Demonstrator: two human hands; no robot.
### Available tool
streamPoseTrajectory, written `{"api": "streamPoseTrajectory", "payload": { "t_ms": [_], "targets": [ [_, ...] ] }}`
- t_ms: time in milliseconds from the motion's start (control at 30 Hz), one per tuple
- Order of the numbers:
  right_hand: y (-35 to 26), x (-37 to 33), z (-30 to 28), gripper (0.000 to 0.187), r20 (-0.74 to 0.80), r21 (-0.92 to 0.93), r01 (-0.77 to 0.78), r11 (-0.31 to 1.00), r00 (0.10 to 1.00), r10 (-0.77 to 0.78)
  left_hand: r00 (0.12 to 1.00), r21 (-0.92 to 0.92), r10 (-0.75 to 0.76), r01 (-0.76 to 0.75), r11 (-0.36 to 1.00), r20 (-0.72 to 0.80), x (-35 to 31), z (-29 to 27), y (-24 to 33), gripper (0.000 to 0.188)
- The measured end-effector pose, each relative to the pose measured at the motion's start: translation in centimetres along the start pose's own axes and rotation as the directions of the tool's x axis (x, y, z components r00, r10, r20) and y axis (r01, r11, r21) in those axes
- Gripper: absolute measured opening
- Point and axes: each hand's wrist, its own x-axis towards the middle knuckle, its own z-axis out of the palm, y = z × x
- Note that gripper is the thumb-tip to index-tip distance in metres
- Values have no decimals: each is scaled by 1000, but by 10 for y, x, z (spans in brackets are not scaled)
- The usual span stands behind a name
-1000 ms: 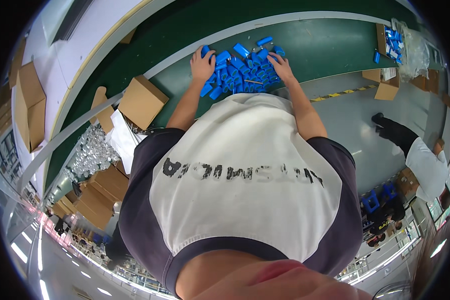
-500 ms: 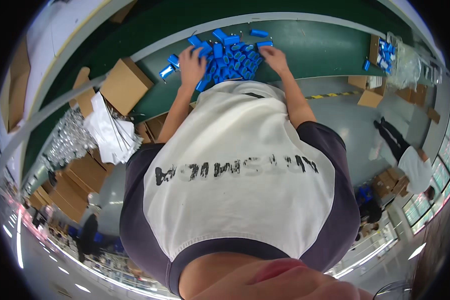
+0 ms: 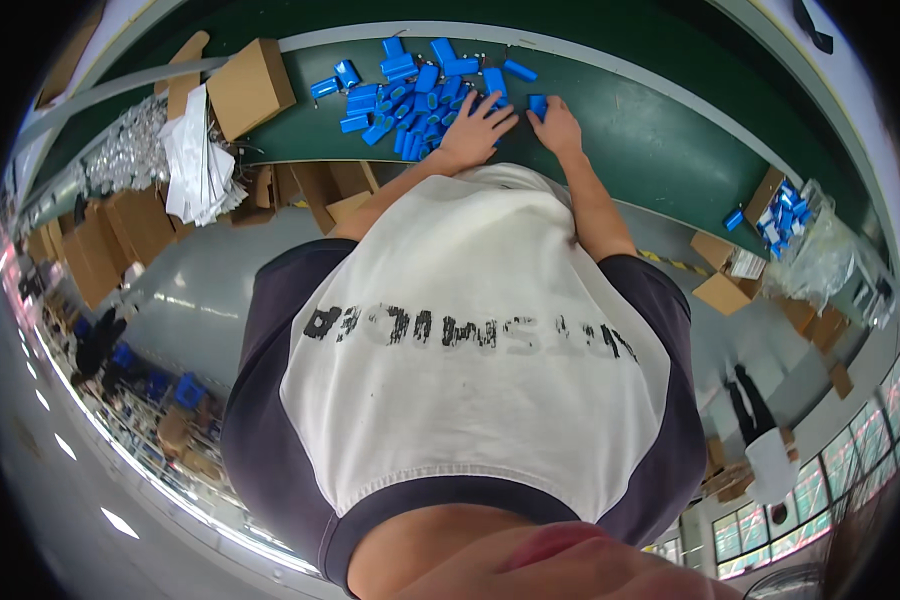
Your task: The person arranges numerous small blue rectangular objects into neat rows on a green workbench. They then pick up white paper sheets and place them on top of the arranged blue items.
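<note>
Blue battery packs [image 3: 422, 103] lie in a loose heap on the green worktop [image 3: 640, 135]. The left hand [image 3: 473, 132] lies over the heap's right edge, its fingers spread apart. Just beside it, the right hand [image 3: 558, 130] has thumb and fingers clamped on a single pack [image 3: 538, 103], apart from the heap. A cardboard box [image 3: 254, 90] stands left of the heap.

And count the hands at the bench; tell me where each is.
2: the left hand, spread at the right side of the blue pile; the right hand, farther right, at a lone pack. No others show there.
</note>
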Motion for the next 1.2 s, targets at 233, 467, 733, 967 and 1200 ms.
{"api": "streamPoseTrajectory", "payload": {
  "t_ms": [233, 467, 733, 967, 1200],
  "targets": [
    [81, -23, -25, 46, -51, 382, 92, 920, 996, -79, 890, -440, -385, 252, 862, -245, -14, 10, 31, 61],
    [85, -7, -31, 39, 227, 825, -169, 540, 973, -44, 843, -162, -503, 479, 863, -190, 16, 13, 56, 62],
    [132, -7, -10, 37, 107, 730, -122, 673, 992, 65, 819, -279, -529, 466, 840, -222, 29, 16, 65, 45],
    [141, -27, -53, 32, -416, 380, 174, 909, 909, -1, 895, -228, -212, 129, 965, -392, 69, 27, 108, 49],
    [138, -40, -70, 49, -10, 177, 150, 973, 989, -151, 935, -504, -321, 207, 838, -149, 79, 36, 112, 61]
  ]
}}
